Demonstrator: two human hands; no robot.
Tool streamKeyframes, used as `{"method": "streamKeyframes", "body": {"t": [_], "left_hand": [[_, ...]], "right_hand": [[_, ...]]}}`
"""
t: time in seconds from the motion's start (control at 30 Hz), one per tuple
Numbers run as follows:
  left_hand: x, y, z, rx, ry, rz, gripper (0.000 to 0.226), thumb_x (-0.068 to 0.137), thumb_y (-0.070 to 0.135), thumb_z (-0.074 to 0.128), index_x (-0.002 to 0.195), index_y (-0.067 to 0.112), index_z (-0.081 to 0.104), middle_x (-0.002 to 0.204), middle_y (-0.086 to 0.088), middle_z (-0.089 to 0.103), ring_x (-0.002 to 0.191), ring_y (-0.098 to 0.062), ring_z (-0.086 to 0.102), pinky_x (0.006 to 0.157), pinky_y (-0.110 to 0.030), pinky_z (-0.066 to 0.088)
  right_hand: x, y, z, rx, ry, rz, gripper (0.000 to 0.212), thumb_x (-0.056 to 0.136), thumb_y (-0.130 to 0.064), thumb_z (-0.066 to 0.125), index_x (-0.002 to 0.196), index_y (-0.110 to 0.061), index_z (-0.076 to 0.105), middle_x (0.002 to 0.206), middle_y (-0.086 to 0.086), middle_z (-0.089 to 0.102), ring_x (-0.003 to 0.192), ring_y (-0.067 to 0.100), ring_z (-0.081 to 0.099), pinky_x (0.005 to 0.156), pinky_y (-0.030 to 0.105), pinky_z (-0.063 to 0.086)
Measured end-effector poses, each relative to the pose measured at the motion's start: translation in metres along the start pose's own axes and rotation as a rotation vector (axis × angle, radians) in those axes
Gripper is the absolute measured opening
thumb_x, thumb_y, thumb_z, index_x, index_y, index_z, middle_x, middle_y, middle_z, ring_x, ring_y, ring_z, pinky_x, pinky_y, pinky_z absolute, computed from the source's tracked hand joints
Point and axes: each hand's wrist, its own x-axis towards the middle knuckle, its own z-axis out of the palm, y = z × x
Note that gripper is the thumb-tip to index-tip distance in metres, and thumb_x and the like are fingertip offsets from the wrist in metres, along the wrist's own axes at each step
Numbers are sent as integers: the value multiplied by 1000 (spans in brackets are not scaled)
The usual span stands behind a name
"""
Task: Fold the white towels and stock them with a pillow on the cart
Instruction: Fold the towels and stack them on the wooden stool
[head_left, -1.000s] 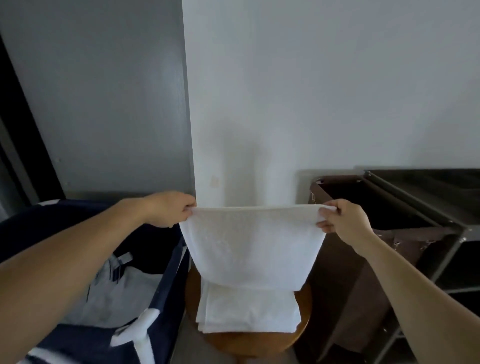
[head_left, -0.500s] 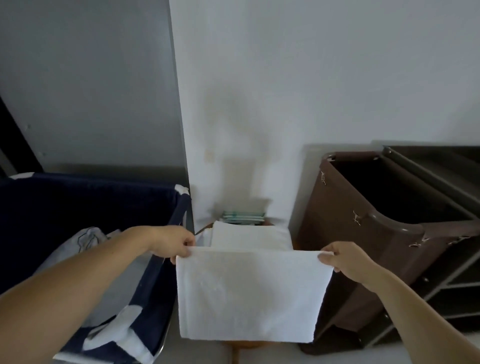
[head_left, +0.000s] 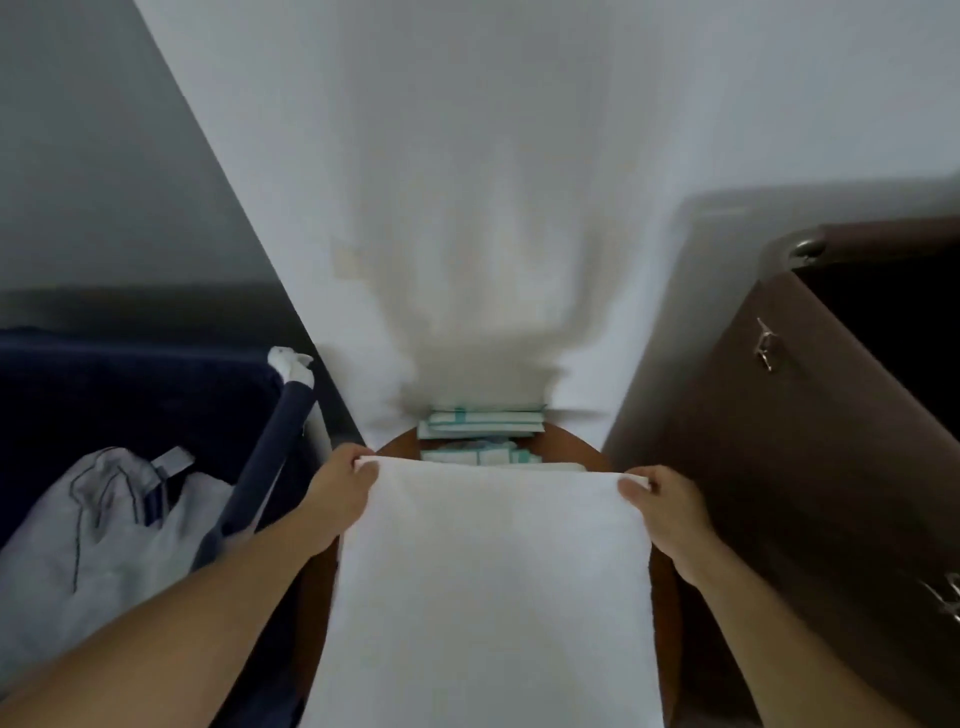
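Round wooden stool (head_left: 587, 451) bears towel (head_left: 493, 587), packets (head_left: 483, 423).

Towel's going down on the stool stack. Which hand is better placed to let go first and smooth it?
Neither clearly. Left hand and right hand each pinch a far corner of the white towel, about level. Slight lean to right: the laundry hamper crowds the left forearm.

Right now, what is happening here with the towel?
A person holds a white towel by its two far corners, the left hand pinching one and the right hand pinching the other. The towel is spread over a round wooden stool that stands between a navy laundry hamper and a brown cart. Small white and green packets lie at the stool's far edge, by the wall.
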Motion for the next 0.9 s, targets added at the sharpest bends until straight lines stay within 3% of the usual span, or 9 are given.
{"method": "streamKeyframes", "body": {"t": [0.13,0.23,0.33,0.5,0.6,0.7,0.8,0.9], "left_hand": [[42,-20,49,3,3,-100,29,103,20,41,130,12,48,105,-6,52,83,-19,52,63,-30,40],[62,-33,69,-20,53,-86,27,103,22,40,128,15,49,110,-8,55,100,-28,55,84,-37,45],[65,-41,81,-101,106,-13,30,105,25,39,131,15,48,121,-7,55,110,-25,52,99,-42,43],[65,-50,98,-146,229,9,32,106,28,37,132,13,49,120,-7,57,109,-26,53,96,-38,39],[74,-61,104,-51,181,-4,35,105,26,37,135,12,48,128,-13,57,116,-33,54,96,-38,40],[80,-61,104,72,130,22,38,103,21,40,139,12,45,137,-15,52,123,-33,51,99,-39,40],[65,-58,102,366,157,295,57,94,19,52,147,8,34,150,-18,37,137,-35,34,113,-48,27],[23,-65,114,567,30,698,68,93,41,44,153,14,25,161,-13,20,149,-30,13,120,-49,11]], "right_hand": [[41,37,40,2,48,93,18,96,-28,61,111,-18,64,102,0,64,91,16,60,76,33,52],[54,52,52,-5,86,103,20,94,-32,62,111,-22,64,104,-1,64,96,19,61,83,41,53],[53,53,54,4,127,80,17,95,-32,61,110,-25,61,103,-5,61,98,17,58,84,39,50],[57,53,66,-23,230,70,20,95,-33,60,114,-27,62,107,-7,61,104,17,57,91,39,48],[57,62,81,-137,213,126,40,97,-43,55,132,-22,56,129,3,61,120,26,56,101,45,46],[46,57,84,-377,240,149,65,99,-50,46,153,-20,28,156,9,35,141,31,35,112,49,34],[14,45,84,-666,304,-58,69,100,-52,39,157,-22,15,165,5,13,151,28,14,116,49,23],[-25,52,99,-887,180,-245,69,99,-62,19,158,-26,14,166,5,8,153,29,8,117,52,21]]}}
